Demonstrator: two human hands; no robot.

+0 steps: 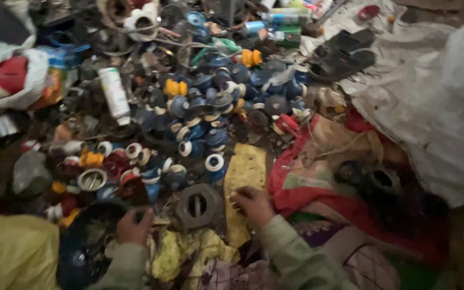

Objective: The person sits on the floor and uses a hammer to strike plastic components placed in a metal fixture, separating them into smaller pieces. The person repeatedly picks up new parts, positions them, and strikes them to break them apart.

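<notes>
While two hands (133, 227) (252, 204) flank one grey hexagonal part (198, 205) (blurred), two sandals (345, 53) lie apart.

Colours across the scrap heap

Small round parts (210, 115) are mostly blue with white rims; a few pieces (174, 87) are orange-yellow. The large nut-shaped ring (198, 205) is grey, the flat sheet (245, 177) yellow, the crumpled cloth (318, 188) red, the sandals (345, 53) black.
</notes>
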